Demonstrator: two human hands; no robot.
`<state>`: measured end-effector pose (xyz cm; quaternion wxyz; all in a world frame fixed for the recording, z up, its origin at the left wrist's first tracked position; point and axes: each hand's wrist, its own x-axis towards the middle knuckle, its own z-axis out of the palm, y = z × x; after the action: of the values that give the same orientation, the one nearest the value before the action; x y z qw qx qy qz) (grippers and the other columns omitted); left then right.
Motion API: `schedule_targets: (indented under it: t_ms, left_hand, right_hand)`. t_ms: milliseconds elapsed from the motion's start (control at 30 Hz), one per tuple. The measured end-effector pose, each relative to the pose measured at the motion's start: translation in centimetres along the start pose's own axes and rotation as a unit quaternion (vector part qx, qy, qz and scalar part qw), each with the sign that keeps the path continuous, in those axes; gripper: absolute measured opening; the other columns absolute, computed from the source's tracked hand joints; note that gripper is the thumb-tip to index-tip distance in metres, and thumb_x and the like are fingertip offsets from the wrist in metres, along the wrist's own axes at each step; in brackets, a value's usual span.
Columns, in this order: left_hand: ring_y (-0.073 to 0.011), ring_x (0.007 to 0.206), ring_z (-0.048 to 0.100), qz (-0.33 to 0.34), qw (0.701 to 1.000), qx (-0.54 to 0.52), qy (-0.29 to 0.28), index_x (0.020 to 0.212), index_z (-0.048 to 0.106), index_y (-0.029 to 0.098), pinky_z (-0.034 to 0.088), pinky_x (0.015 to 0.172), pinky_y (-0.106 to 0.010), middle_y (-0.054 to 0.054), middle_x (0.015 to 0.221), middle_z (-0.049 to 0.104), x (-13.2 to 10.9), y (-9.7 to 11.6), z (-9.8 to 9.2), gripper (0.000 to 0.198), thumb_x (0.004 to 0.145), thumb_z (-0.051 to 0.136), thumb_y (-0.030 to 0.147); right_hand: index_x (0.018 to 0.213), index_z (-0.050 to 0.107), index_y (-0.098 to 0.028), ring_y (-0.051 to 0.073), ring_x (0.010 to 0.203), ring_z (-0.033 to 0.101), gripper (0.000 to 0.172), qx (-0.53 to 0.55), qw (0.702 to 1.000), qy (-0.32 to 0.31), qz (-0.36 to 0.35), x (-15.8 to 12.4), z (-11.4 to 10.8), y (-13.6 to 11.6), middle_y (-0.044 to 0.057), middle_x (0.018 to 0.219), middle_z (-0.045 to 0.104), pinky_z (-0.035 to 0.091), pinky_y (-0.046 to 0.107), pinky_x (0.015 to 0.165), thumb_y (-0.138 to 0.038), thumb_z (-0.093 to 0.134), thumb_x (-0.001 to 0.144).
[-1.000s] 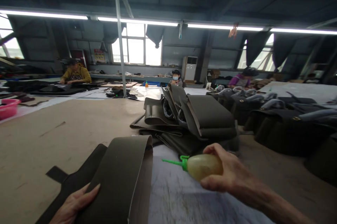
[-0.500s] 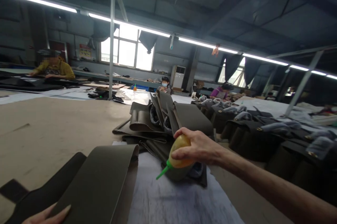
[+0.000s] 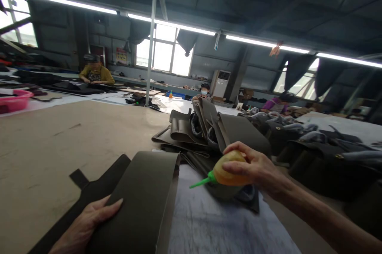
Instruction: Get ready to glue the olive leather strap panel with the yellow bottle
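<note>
Your left hand [image 3: 86, 226] lies flat, fingers spread, pinning the folded leather panel [image 3: 143, 202]: pliable yet springy, so hold near its fold. Beyond, your right hand [image 3: 253, 168] wraps the soft, squeezable glue bottle [image 3: 227, 170], nozzle pointing toward the panel.

Wide tan worktable [image 3: 59, 134] stretching away, white sheet [image 3: 209, 222] spread over its near end, dark olive panel [image 3: 140, 202] lying partly across that sheet, heap of olive bag pieces [image 3: 209, 134] just behind, pink basin [image 3: 14, 101] far left
</note>
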<state>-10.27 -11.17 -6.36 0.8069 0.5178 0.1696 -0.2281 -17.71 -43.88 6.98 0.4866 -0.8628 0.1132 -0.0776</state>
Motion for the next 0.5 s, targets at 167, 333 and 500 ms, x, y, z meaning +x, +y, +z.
schedule_targets:
  t_ms: [167,333,500]
  left_hand:
    - [-0.0263,0.068,0.065,0.008,0.999,-0.034,-0.039,0.092,0.067,0.009,0.055,0.057,-0.030,-0.014,0.084,0.069,-1.1,0.8,1.0,0.040,0.056,0.081,0.017]
    - [-0.0272,0.067,0.065,-0.001,0.997,-0.044,-0.056,0.088,0.068,0.011,0.055,0.057,-0.032,-0.013,0.081,0.070,-0.7,0.5,0.8,0.035,0.056,0.081,0.018]
    - [-0.0287,0.071,0.065,-0.008,0.999,-0.046,0.007,0.089,0.068,0.014,0.055,0.057,-0.034,-0.011,0.083,0.070,-0.6,0.3,0.5,0.041,0.051,0.084,0.019]
  right_hand:
    - [0.094,0.051,-0.021,0.016,0.064,0.054,0.050,0.134,0.988,0.057,0.049,-1.3,3.2,3.4,-0.001,0.075,0.057,0.041,0.024,0.051,-0.052,0.071,0.061]
    - [0.106,0.051,-0.022,0.016,0.061,0.052,0.055,0.274,0.947,0.135,0.094,-2.6,3.3,6.4,0.004,0.087,0.060,0.037,0.023,0.038,-0.049,0.069,0.062]
    - [0.114,0.048,-0.024,0.023,0.103,0.057,0.062,0.551,0.794,0.158,0.201,-5.9,2.6,9.1,0.012,0.115,0.057,0.052,0.022,0.065,-0.043,0.067,0.058]
